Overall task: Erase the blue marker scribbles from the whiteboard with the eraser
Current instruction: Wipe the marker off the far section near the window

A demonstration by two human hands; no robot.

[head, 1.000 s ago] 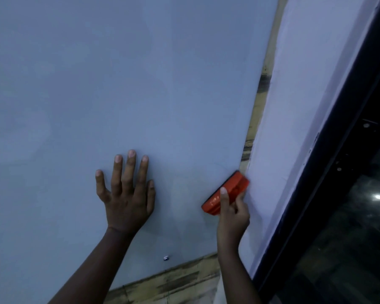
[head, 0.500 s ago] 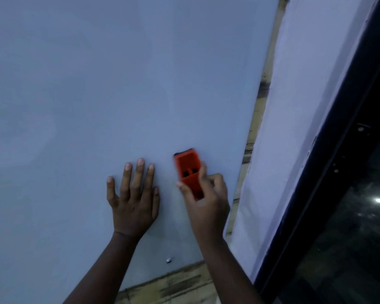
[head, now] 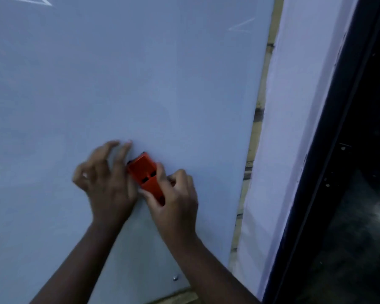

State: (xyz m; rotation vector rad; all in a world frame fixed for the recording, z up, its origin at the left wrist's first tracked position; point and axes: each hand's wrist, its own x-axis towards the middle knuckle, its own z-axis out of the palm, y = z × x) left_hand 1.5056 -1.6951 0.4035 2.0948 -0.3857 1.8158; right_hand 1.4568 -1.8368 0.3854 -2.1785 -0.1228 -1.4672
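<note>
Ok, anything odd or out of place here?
Mostly no. The right hand grips the orange eraser on the whiteboard, yet no blue scribbles show nearby, only faint pale lines near the top.

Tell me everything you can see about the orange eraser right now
The eraser is a bright orange block that looks like hard plastic, with two dark rectangular openings in its back and a dark strip at its upper end. It lies against the whiteboard, tilted with its top leaning left. The right hand grips its lower half, thumb across the back. The left hand, blurred and with fingers curled, sits right beside its left edge; whether it touches cannot be told. No blue marks show near it.
</note>
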